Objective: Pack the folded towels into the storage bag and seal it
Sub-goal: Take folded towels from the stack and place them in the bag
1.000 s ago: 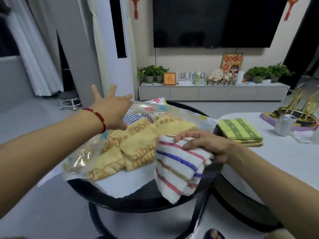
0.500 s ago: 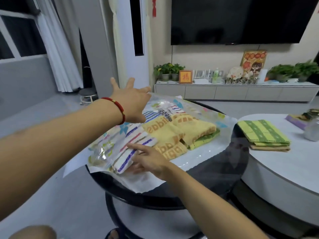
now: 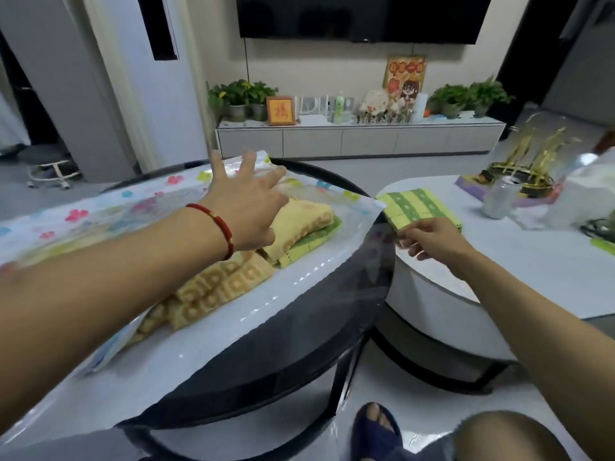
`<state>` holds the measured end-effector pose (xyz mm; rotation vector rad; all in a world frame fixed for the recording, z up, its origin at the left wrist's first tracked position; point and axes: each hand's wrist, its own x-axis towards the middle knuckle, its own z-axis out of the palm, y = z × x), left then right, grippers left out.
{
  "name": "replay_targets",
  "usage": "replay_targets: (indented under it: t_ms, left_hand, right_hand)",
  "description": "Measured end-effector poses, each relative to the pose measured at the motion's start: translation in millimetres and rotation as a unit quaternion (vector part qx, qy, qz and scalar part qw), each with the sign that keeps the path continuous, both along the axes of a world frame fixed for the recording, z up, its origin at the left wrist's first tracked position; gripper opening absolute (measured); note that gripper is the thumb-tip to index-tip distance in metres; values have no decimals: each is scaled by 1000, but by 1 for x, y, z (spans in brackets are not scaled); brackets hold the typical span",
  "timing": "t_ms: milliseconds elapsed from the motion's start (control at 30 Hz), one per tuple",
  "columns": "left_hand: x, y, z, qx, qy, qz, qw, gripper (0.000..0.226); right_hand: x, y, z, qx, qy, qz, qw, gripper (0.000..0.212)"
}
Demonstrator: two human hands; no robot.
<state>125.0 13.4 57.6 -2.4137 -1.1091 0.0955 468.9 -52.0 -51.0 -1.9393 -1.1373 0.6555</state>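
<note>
Plastic storage bag (image 3: 332,261): flat across dark round surface (image 3: 332,327), centre-left of frame; mouth toward lower right.
Left grip (image 3: 246,207): fingers spread and straight, holding nothing; resting on bag's upper film, probably to keep the mouth up.
Right grip (image 3: 429,237): fingertips pinching near edge of green striped towel (image 3: 419,207) on white surface (image 3: 532,271), right of centre; likely next in.
Packed towels (image 3: 233,281): yellow patterned folds, one green beneath; inside bag, unsealed.

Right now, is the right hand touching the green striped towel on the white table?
Touching: the head view shows the right hand pinching the near corner of the green striped towel.
</note>
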Motion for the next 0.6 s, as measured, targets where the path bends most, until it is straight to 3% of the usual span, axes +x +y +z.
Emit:
replay_targets:
  t_ms: [133, 233, 600]
  left_hand:
    - [37, 17, -13, 11, 25, -24, 999, 57]
    - [60, 32, -18, 11, 36, -36, 999, 57]
    - [95, 67, -24, 15, 9, -39, 999, 59]
  right_hand:
    - [66, 31, -19, -23, -129, -112, 985, 26]
    - [93, 61, -33, -35, -176, -120, 976, 31]
    - [151, 146, -56, -153, -226, -154, 950, 45]
